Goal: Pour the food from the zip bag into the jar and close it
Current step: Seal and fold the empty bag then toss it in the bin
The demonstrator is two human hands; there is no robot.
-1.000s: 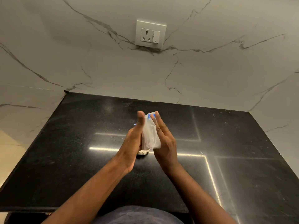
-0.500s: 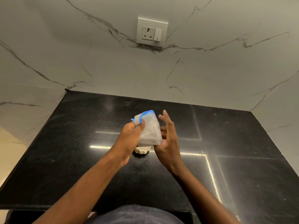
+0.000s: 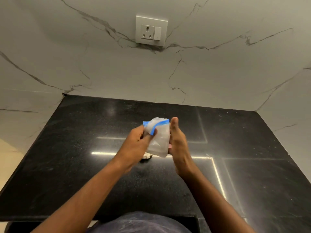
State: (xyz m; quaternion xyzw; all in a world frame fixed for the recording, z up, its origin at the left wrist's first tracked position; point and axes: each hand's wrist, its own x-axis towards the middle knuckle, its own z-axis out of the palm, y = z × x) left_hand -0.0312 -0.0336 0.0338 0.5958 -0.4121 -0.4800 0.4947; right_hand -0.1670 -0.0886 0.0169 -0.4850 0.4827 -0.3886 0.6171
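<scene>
A clear zip bag (image 3: 159,140) with a blue zip strip is held above the black counter (image 3: 75,157), between both hands. My left hand (image 3: 136,145) pinches the bag's top left corner at the blue strip. My right hand (image 3: 178,145) presses flat against the bag's right side, thumb up. Below the bag, a small jar (image 3: 146,156) with pale pieces of food in it stands on the counter; only a sliver of it shows under my left hand. No lid is in sight.
Marble walls close the counter at the back and on both sides. A white socket and switch plate (image 3: 151,30) sits on the back wall. The counter's front edge runs near my body.
The bag has tilted and crumpled; its blue strip now bends over my left fingers. My right hand has closed in against the bag's side.
</scene>
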